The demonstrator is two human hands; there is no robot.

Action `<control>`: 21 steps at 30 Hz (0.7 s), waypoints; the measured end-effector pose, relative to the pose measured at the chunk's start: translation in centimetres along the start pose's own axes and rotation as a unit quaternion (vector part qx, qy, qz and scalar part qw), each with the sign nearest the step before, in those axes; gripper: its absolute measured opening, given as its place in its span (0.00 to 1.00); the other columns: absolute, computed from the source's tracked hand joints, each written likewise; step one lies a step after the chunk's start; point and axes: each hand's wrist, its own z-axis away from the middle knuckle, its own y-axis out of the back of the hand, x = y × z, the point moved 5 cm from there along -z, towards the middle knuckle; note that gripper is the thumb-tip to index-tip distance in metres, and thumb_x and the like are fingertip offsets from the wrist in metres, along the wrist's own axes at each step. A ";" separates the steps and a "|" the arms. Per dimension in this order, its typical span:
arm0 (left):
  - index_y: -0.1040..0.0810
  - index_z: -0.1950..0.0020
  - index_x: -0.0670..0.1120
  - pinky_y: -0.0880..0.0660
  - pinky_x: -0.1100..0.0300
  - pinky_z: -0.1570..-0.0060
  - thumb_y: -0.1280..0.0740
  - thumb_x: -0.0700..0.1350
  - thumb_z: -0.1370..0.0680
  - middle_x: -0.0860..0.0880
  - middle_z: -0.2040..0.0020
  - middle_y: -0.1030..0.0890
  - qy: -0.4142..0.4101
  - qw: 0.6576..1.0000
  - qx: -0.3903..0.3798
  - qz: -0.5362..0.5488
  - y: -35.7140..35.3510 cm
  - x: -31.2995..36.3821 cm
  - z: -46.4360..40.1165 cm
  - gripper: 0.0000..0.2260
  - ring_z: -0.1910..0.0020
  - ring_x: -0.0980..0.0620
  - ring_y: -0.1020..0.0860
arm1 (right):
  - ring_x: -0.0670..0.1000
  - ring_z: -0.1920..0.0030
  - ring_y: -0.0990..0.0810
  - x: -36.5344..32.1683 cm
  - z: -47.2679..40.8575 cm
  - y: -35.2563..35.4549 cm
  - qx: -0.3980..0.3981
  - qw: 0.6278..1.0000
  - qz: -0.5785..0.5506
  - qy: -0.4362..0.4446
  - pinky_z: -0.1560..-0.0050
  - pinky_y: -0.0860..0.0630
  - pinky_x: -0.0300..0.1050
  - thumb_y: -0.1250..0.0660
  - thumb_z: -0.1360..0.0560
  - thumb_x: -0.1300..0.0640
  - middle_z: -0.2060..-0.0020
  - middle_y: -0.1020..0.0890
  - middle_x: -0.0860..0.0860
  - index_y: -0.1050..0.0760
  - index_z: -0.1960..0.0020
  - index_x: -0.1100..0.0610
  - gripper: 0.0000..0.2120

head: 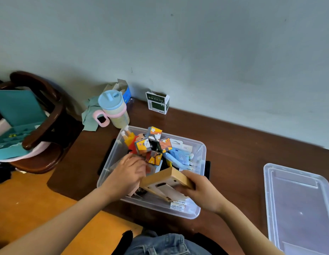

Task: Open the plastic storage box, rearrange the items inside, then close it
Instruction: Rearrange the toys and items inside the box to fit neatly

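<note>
The clear plastic storage box (200,153) stands open on the brown table, packed with items. Its clear lid (297,208) lies flat on the table to the right. My right hand (202,192) grips a tan wooden box-like object (167,181) tilted over the box's near side. My left hand (126,173) reaches into the box's left part and holds a folding picture-cube toy (152,146) that sticks up above the rim; its fingertips are hidden. A yellow and red doll (131,138) lies behind the toy. Blue tubes and white packets (182,157) fill the right part.
A sippy cup (113,109) with a blue lid and pink handle stands behind the box on the left, by a green cloth (90,115). A green and white carton (157,103) sits against the wall. A dark wooden chair (44,124) holds a teal case to the left.
</note>
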 end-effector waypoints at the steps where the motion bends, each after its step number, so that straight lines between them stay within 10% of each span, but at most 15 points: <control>1: 0.19 0.49 0.48 0.35 0.49 0.36 0.40 0.49 0.26 0.48 0.48 0.21 0.014 1.000 -0.001 -0.008 0.2 -0.5 0.3 0.12 0.43 0.46 0.24 | 0.43 0.63 0.29 0.0 -0.2 -0.4 -0.011 1.000 -0.002 -0.002 0.60 0.31 0.40 0.34 0.25 0.53 0.64 0.24 0.45 0.26 0.54 0.52 0.03; 8: 0.29 0.33 0.52 0.34 0.59 0.41 0.32 0.54 0.26 0.51 0.35 0.30 0.187 0.965 -0.043 0.177 -0.4 -3.5 1.1 0.23 0.37 0.52 0.31 | 0.46 0.63 0.31 0.6 -1.5 -3.5 -0.053 0.994 0.094 -0.018 0.61 0.34 0.42 0.35 0.23 0.56 0.65 0.27 0.43 0.31 0.55 0.50 0.05; 21: 0.17 0.49 0.54 0.31 0.65 0.50 0.32 0.48 0.25 0.58 0.46 0.24 0.132 0.964 -0.048 0.226 -0.3 -4.2 -1.0 0.07 0.44 0.59 0.29 | 0.53 0.55 0.25 0.9 -2.9 -4.5 -0.110 0.966 0.222 -0.074 0.51 0.27 0.50 0.38 0.22 0.54 0.53 0.21 0.50 0.31 0.49 0.50 0.04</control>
